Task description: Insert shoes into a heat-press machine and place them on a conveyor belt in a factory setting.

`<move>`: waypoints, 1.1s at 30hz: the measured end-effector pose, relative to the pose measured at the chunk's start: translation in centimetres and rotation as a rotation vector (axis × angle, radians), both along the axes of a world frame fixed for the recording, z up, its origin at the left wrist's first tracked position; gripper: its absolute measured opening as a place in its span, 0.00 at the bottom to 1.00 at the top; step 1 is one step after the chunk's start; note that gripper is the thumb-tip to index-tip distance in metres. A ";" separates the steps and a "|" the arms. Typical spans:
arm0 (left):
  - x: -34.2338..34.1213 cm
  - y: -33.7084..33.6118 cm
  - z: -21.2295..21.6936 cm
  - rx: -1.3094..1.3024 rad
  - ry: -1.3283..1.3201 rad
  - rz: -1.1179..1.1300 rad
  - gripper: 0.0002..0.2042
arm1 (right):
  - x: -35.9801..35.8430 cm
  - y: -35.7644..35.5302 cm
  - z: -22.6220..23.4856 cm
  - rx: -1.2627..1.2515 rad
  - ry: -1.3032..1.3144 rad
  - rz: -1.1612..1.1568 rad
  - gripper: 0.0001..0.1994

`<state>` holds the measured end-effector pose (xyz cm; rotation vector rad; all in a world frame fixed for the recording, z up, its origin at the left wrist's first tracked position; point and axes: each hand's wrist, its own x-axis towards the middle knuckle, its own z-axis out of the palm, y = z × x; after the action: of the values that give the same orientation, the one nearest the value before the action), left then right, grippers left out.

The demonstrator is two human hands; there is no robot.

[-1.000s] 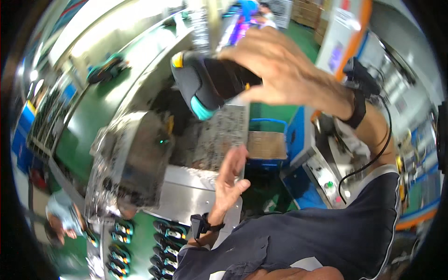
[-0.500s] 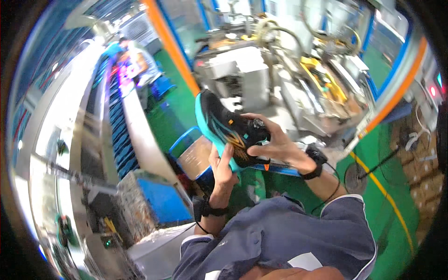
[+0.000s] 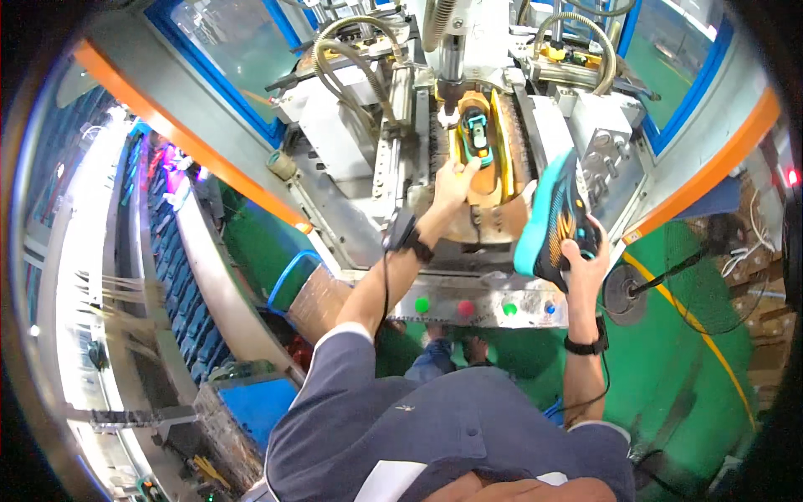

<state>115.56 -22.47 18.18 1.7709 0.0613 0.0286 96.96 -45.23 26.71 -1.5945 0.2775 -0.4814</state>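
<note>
A black running shoe with a thick turquoise sole and orange marks is gripped in my right hand, tilted up at the right of the machine. The thumb presses on its black upper. My left hand reaches into the middle of the machine. Its fingers close on the near end of a second shoe, black and turquoise, which lies in a yellow-lined holder. The fingertips are partly hidden there.
A metal press column stands over the holder. Along the machine's front runs a button panel. Orange-edged frame posts flank me. A conveyor with dark blue pieces runs at left, and a floor fan stands at right.
My view has turned to face the machine. The held shoe, earlier between both hands, is now in my right hand alone, farther right. My left hand has let go and moved to the shoe in the holder.
</note>
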 end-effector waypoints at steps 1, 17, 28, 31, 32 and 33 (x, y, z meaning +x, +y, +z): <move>3.2 0.7 -1.7 0.183 -0.056 0.131 0.32 | 0.1 0.0 0.3 0.002 -0.008 -0.017 0.26; 4.0 6.0 1.6 -0.835 0.489 -0.081 0.13 | 26.2 -3.9 2.5 -0.619 0.539 0.014 0.29; -26.1 20.4 11.7 -0.657 0.239 0.356 0.33 | 37.7 17.5 -8.3 -1.129 0.301 0.208 0.22; -32.4 20.5 10.7 -0.702 0.107 0.566 0.27 | 37.6 19.5 -11.7 -1.148 0.261 0.093 0.25; -34.4 20.4 10.0 -0.694 0.126 0.640 0.25 | 37.9 18.8 -12.7 -1.212 0.215 0.128 0.24; -35.3 19.5 9.8 -0.724 0.094 0.692 0.23 | 38.4 18.0 -13.7 -1.281 0.160 0.165 0.24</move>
<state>80.21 -2.94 27.98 0.9606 0.6669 0.3764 135.36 -27.24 12.96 -2.8806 -0.0991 -0.4079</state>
